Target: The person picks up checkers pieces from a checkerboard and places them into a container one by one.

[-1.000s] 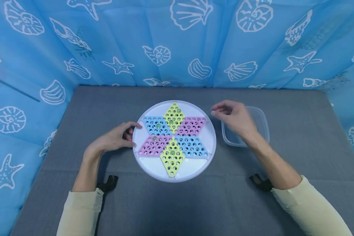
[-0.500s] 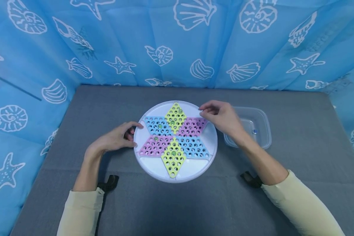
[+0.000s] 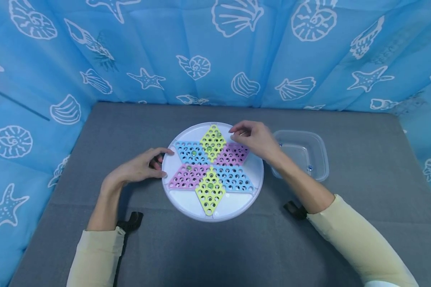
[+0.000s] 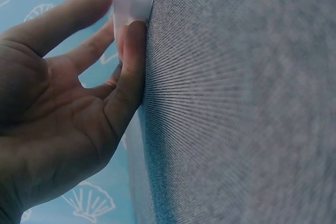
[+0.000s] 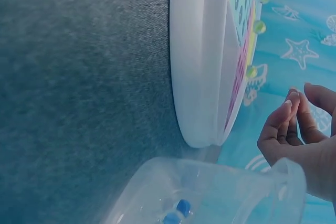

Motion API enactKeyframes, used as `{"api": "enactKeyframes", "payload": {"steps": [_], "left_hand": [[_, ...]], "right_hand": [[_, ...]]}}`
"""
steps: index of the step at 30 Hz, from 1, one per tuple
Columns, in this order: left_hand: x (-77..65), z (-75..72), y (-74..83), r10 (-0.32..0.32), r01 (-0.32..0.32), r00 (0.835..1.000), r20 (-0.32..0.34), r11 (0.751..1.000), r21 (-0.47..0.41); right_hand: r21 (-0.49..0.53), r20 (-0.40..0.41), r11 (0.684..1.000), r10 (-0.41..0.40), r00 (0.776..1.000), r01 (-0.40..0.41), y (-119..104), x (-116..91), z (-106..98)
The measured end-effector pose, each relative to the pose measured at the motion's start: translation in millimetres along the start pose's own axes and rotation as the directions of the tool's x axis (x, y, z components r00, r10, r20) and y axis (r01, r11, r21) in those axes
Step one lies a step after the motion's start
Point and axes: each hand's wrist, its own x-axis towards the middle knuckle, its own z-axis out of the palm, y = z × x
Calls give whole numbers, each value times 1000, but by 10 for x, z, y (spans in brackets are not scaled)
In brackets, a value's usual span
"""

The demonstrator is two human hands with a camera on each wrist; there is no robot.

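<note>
A round white Chinese checkers board (image 3: 186, 203) with a six-pointed star of yellow, pink and blue perforated points lies on the grey table. Several clear green marbles (image 3: 194, 153) sit in its holes. My left hand (image 3: 140, 167) grips the board's left rim, with thumb and index finger over the edge and other fingers low against its side in the left wrist view. Above the far right of the board is my right hand (image 3: 255, 137), thumb and fingers curled toward each other near the yellow and pink points. I cannot tell whether a marble is between its fingertips.
A clear plastic container (image 3: 323, 159) stands to the right of the board, under my right forearm. Blue marbles (image 5: 184, 207) lie inside it. A blue curtain (image 3: 237, 52) with white shell prints hangs behind the table. Black straps (image 3: 131, 222) show at both wrists.
My right hand has moved left from over the container to above the board's far right part, uncovering a blue marble in the container. The left hand has stayed on the rim.
</note>
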Motion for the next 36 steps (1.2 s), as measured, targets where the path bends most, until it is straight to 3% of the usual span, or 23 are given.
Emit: {"api": "enactKeyframes", "payload": {"steps": [16,26,32,36], "left_hand": [[-7,-2,32,-23,23,1000,-18,1000,11],[32,-52,19,-34,34,999,9,995,-98],[36,-54,38,-61,63,998,22,991,-121],[31,-47,41,-48,49,999,15,992,-117]], "right_hand": [[-55,10,998,17,1000,-17,52,198,207],[-17,53,998,57,997,-56,105,340,283],[-35,80,997,78,994,-75,109,362,325],[-59,72,996,68,995,-64,101,367,338]]}}
